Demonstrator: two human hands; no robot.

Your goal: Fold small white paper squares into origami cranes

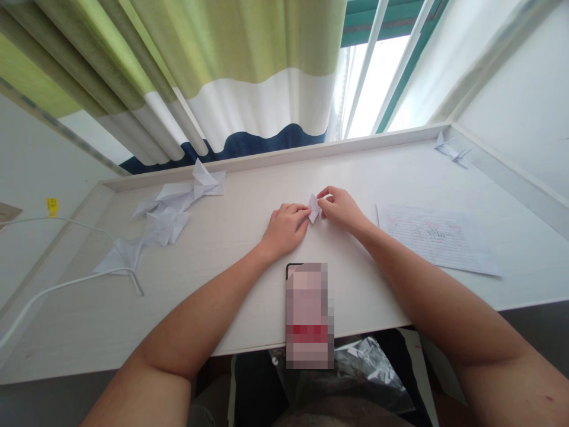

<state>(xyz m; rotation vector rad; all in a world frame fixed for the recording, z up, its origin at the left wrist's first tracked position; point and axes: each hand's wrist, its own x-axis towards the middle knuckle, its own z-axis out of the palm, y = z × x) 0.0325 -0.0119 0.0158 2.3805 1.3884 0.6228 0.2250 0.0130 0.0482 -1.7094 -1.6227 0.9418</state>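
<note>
A small piece of folded white paper point(313, 209) lies on the white desk between my two hands. My left hand point(287, 228) rests beside it, its fingertips pressed together on the paper's left edge. From the right, my right hand point(340, 207) pinches the paper's right edge between thumb and fingers. The paper has a pointed top and a crease across it. Just below my hands, nearer to me, a phone point(306, 314) lies at the desk's front edge, its screen blurred out.
Several folded white paper shapes point(166, 219) are spread at the left, near a white cable point(89, 277). Lined sheets with writing point(438, 237) lie at the right. More folded paper point(451, 153) sits in the back right corner. A raised ledge point(284, 157) runs along the back.
</note>
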